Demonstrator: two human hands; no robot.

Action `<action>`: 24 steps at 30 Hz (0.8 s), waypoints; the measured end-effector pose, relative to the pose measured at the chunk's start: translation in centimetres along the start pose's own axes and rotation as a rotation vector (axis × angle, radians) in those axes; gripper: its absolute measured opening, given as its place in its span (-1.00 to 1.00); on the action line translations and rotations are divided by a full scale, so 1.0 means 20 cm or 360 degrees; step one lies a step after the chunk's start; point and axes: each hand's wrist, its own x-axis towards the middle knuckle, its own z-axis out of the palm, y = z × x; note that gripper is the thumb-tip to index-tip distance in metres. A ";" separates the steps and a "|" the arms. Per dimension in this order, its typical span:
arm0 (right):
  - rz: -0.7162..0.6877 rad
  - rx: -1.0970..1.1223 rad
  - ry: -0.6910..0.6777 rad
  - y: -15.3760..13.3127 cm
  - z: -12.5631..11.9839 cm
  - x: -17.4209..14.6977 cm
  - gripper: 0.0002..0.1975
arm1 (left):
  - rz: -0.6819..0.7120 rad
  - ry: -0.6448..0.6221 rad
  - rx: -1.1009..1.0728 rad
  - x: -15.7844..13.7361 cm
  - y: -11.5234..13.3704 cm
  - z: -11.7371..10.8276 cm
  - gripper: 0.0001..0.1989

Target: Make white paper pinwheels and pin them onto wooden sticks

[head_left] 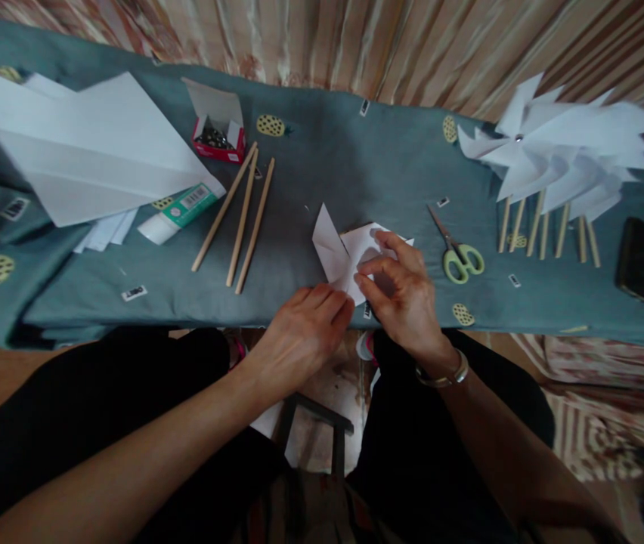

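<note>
Held by left hand (309, 321) and right hand (407, 295): white paper (360, 245), partly folded (green-handled scissors (452, 244) lie near the right hand)

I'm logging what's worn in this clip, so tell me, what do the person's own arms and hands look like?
The left hand and right hand are ungloved, with no ring that I can make out. Both forearms show no sleeve along most of their visible length. A shiny, rounded metallic band circles the right wrist; the left wrist shows none.
</note>
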 end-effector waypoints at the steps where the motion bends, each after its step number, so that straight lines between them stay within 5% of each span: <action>1: -0.0002 0.0001 -0.0005 0.00 0.00 0.00 -0.91 | 0.0000 0.0003 0.0003 0.00 0.00 0.00 -0.79; 24: -0.0405 -0.0293 -0.0059 0.01 0.07 -0.10 -0.54 | 0.0002 0.0078 0.0005 0.01 -0.01 0.03 -0.81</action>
